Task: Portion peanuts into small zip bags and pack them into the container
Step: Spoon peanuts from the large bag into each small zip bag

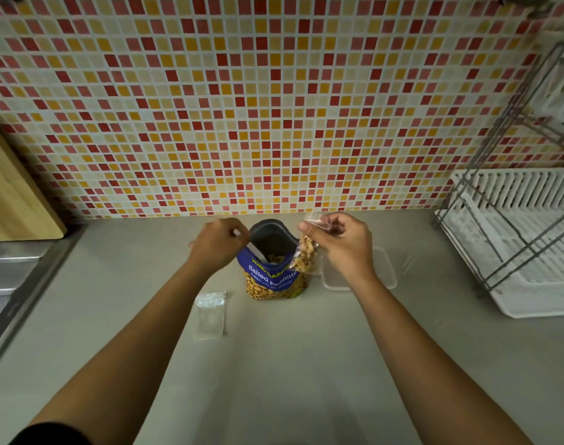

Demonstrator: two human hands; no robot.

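Grey counter (274, 364), mosaic tiles (274, 107) behind. The right hand (344, 242) pinches the zip bag (306, 256) at its mouth, just right of the peanut pouch (272, 277); the left hand (218, 244) grips a spoon (257, 251). The bag is probably light and floppy, so hold it by the rim.

Single view: head-worn, wide-angle. Looks forward and down over the countertop (274, 364), square-on to the mosaic tile wall (274, 107). Close range; left hand (218, 245) and right hand (344, 242) sit mid-frame, dish rack (531, 284) at right edge.
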